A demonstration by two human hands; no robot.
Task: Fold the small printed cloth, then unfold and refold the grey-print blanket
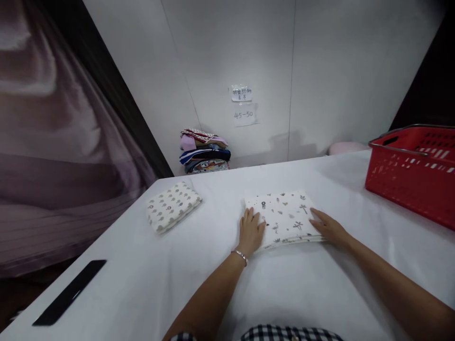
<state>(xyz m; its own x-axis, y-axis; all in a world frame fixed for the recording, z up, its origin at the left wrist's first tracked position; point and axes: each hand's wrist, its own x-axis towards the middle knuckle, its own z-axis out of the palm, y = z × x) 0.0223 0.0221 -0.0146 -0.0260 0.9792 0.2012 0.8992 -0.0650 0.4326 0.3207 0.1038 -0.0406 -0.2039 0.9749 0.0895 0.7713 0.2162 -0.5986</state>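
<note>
A folded white cloth (284,215) with small printed palm trees and animals lies flat on the white-covered table in front of me. My left hand (251,232) rests on its left edge, fingers stretched out, a silver bracelet at the wrist. On the cloth's right edge lies my right hand (329,228), its fingers extended and flat. The near side of the cloth shows several folded layers. Farther left sits a second folded cloth (174,206), white with grey tree-like prints, apart from both hands.
A red plastic basket (408,177) stands at the right of the table (142,284). A long black flat object (71,291) lies near the left edge. Behind the table is a stack of folded clothes (205,154) against the wall. A pinkish curtain (53,142) hangs at the left.
</note>
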